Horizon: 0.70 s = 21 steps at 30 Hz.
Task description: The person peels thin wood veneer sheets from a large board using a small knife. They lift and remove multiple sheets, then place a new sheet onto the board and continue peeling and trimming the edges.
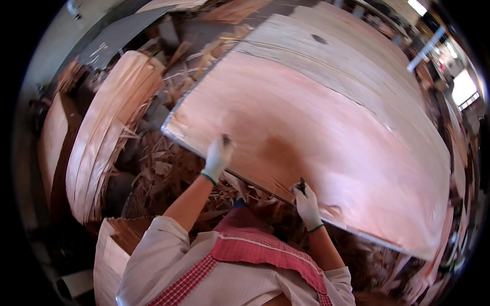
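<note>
A wide, pinkish wood veneer sheet lies on top of a stack in front of me, beside a paler grey sheet farther back. My left hand, in a white glove with a green cuff, is over the near left edge of the veneer. Its fingers are curled in, with something dark at the tips that I cannot make out. Gloved the same way, my right hand is closed at the near edge, around a small dark tool. A thin torn strip lies along the edge between my hands.
Bundled curved veneer stands to the left. Veneer scraps are heaped below the stack's near edge and along its left side. At lower left another veneer bundle stands close to my arm. More veneer pieces hang at the right.
</note>
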Each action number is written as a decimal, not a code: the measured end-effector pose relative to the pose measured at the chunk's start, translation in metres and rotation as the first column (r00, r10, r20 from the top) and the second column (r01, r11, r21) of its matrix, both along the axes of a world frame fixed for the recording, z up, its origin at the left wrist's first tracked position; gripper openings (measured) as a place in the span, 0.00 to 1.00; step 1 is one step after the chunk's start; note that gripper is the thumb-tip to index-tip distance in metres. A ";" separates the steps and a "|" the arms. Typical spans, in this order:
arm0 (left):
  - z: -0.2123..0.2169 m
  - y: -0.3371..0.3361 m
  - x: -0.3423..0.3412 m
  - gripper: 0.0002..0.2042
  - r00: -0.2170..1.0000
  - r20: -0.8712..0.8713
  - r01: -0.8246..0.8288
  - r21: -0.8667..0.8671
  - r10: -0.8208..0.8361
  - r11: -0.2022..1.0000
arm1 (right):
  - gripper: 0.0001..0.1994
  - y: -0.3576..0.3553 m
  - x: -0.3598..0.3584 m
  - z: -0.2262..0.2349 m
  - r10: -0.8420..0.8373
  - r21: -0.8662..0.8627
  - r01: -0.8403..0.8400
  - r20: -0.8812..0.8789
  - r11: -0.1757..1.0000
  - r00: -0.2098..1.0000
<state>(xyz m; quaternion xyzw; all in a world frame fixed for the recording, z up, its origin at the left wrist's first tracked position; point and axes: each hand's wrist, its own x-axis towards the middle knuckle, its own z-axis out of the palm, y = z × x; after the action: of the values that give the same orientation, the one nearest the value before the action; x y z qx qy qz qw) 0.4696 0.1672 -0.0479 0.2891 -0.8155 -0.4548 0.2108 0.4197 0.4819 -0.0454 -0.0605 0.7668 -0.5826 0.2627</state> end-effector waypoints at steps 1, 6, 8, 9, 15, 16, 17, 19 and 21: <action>-0.045 -0.051 0.011 0.21 0.977 -0.083 -0.200 -0.061 0.194 0.978 | 0.09 -0.002 -0.015 -0.020 0.110 0.162 -0.087 -0.139 0.983 0.984; -0.110 -0.227 0.038 0.29 0.717 -0.060 -0.694 -0.160 0.694 0.702 | 0.13 -0.053 -0.046 -0.041 0.603 0.694 -0.235 -0.348 0.681 0.718; -0.108 -0.238 0.015 0.22 0.756 0.088 -0.633 -0.154 0.649 0.758 | 0.13 -0.056 -0.052 -0.040 0.649 0.777 -0.316 -0.152 0.544 0.745; -0.088 -0.225 -0.011 0.18 0.793 0.198 -0.594 0.044 0.576 0.803 | 0.14 -0.046 -0.053 -0.044 0.644 0.800 -0.304 -0.130 0.518 0.754; -0.015 -0.167 -0.083 0.07 0.905 -0.306 -0.369 -0.225 0.294 0.902 | 0.15 -0.055 -0.065 -0.047 0.745 0.804 -0.413 -0.056 0.428 0.665; 0.017 -0.138 -0.095 0.07 0.954 -0.237 -0.262 -0.366 0.183 0.893 | 0.15 -0.056 -0.065 -0.048 0.737 0.797 -0.410 -0.064 0.443 0.673; 0.018 -0.113 -0.106 0.05 0.989 -0.148 -0.048 -0.304 0.003 0.951 | 0.16 -0.060 -0.066 -0.047 0.743 0.791 -0.426 -0.054 0.440 0.667; 0.053 -0.062 -0.122 0.09 0.947 -0.128 0.152 -0.629 -0.295 0.763 | 0.16 -0.063 -0.069 -0.049 0.738 0.781 -0.442 -0.036 0.441 0.674; 0.056 -0.028 -0.138 0.08 0.835 -0.203 0.310 -0.593 -0.511 0.743 | 0.17 -0.066 -0.072 -0.048 0.730 0.792 -0.473 0.051 0.386 0.682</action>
<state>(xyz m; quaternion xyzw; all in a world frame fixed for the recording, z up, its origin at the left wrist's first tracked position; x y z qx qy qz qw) 0.3318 0.1391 0.0076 -0.0583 -0.9014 -0.2875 0.3184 0.3478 0.4162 -0.0933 -0.3129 0.8872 -0.0528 0.3350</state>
